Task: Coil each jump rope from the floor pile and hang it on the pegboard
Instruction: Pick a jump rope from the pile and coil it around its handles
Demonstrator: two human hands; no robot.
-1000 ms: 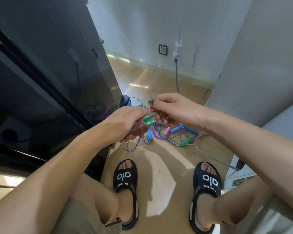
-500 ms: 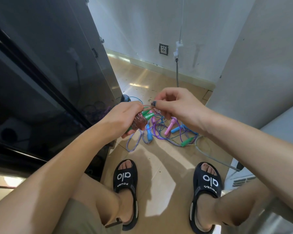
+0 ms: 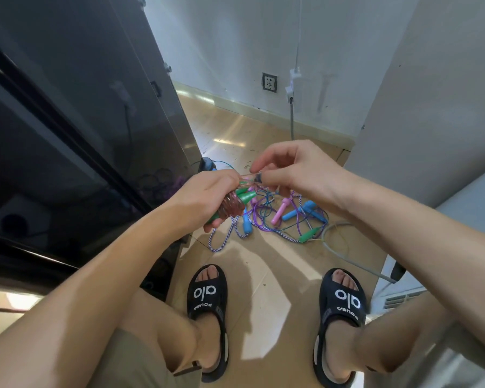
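Note:
My left hand [image 3: 205, 196] grips a coiled pinkish-red jump rope with green handles [image 3: 237, 201] at waist height. My right hand [image 3: 294, 170] pinches the rope's loose end just to the right of the coil, with its other fingers spread. Below the hands, on the tan floor, lies the pile of tangled jump ropes [image 3: 280, 219]: purple and blue-white cords with pink, blue and green handles. No pegboard is in view.
A tall dark glossy cabinet [image 3: 76, 127] fills the left side. A grey wall panel [image 3: 431, 93] stands at right. A grey cable [image 3: 345, 256] runs across the floor toward a white appliance [image 3: 398, 292]. My feet in black sandals [image 3: 207, 298] stand below the pile.
Both hands have risen a little with the coiled rope. My right hand has opened its outer fingers and now pinches only the rope end, exposing more of the floor pile.

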